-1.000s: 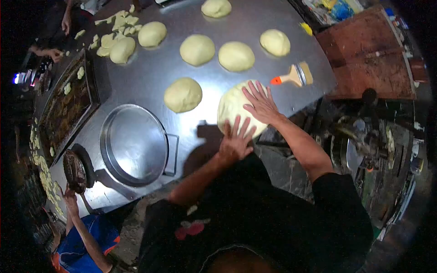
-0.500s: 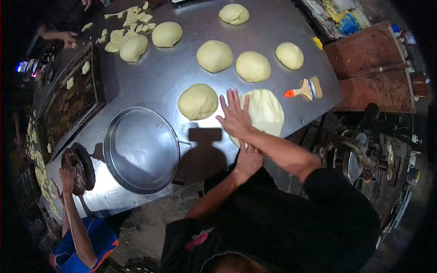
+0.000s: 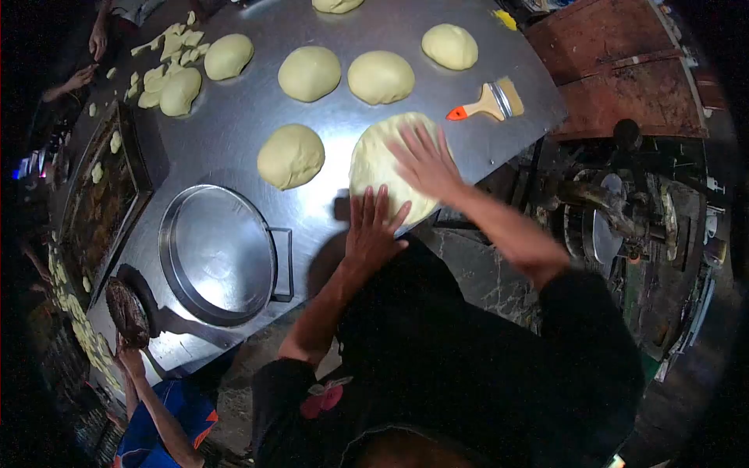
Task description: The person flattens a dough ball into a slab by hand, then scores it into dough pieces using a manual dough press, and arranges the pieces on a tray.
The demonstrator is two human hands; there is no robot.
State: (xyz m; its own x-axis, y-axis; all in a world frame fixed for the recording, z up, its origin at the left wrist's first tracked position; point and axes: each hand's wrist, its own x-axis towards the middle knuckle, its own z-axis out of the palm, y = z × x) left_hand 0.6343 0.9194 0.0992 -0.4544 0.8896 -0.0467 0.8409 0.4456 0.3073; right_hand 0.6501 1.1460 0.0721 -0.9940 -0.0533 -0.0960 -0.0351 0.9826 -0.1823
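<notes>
Now pale, flattened dough disc (image 3: 382, 160)

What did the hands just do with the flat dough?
The right hand swung from the left edge of the flat dough to its far right side. The left hand slid out from under that arm to the near edge. Both press flat, gripping nothing. The dough balls, brush and round pan stayed put.

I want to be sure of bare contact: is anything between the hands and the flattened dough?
Nothing visible. The left hand and right hand lie open, directly on the dough. The brush and nearest dough ball lie apart.
</notes>
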